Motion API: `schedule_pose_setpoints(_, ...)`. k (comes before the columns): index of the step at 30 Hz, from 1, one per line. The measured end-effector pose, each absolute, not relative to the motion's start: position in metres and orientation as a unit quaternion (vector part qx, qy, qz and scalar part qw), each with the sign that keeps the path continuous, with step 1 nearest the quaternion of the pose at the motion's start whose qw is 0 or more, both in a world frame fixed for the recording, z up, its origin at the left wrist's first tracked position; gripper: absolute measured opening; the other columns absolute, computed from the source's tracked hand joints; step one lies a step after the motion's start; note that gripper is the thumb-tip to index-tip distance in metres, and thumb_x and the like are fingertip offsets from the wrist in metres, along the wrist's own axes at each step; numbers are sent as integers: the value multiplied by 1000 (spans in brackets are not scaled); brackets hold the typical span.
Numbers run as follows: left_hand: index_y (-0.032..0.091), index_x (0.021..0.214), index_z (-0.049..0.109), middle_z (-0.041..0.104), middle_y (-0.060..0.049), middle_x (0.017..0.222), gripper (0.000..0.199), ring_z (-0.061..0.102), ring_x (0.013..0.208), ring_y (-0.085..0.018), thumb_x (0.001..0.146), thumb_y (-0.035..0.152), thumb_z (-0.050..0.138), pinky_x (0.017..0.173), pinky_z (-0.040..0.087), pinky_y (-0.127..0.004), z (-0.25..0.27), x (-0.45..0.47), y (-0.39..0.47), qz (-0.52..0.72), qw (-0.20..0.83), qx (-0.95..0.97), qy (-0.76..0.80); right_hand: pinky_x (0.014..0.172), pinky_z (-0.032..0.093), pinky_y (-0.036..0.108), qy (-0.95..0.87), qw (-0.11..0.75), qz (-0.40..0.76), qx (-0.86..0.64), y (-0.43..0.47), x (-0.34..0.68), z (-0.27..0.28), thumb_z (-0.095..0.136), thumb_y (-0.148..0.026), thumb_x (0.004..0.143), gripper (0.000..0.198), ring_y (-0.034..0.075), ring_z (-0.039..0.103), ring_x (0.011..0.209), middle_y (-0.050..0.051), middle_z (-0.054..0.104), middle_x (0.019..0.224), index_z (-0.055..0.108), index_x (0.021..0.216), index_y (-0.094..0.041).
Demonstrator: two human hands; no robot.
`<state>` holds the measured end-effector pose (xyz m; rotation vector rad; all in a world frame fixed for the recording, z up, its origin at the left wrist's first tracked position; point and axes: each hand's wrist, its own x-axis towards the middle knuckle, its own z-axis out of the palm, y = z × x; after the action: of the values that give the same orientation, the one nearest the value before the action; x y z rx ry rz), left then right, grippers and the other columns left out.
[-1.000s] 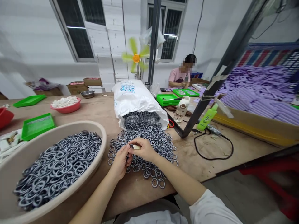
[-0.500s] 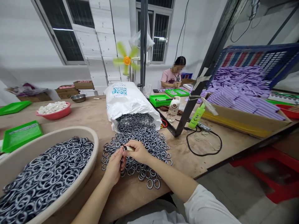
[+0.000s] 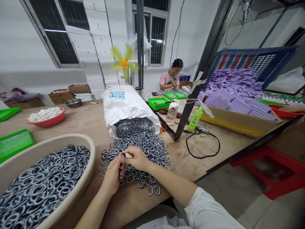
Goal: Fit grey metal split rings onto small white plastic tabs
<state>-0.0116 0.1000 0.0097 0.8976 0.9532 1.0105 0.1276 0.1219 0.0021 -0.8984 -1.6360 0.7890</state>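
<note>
My right hand is closed around a short cream-coloured piece with a dark end, perhaps a tool's handle; its kind does not show. Its dark end meets the fingertips of my left hand. Those left fingers pinch what looks like a grey ring, mostly hidden, with only a dark sliver visible. Both hands hover over the near left part of a pile of grey rings, which spills from the mouth of a white sack. To the left, a large beige tub holds many similar rings.
A red bowl of white pieces and a green tray stand left. A metal post, a green bottle and a black cable are right. Beyond are purple pieces in a carton and a seated person.
The whole view has shifted slightly, so most things sit further left in it. Both hands keep the same hold, fingertips together over the rings.
</note>
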Motion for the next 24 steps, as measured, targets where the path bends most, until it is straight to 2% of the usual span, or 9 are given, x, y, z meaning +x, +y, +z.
schedule_pose_setpoints(24, 19, 73, 44, 42, 9, 55, 54, 33, 40, -3, 65, 64, 74, 35, 23, -15, 9, -11, 99, 450, 673, 396, 434, 74, 49, 28, -698, 526, 324, -362, 121, 129, 0, 69, -48, 82, 34, 15, 64, 78, 5, 72, 87, 76, 96, -17)
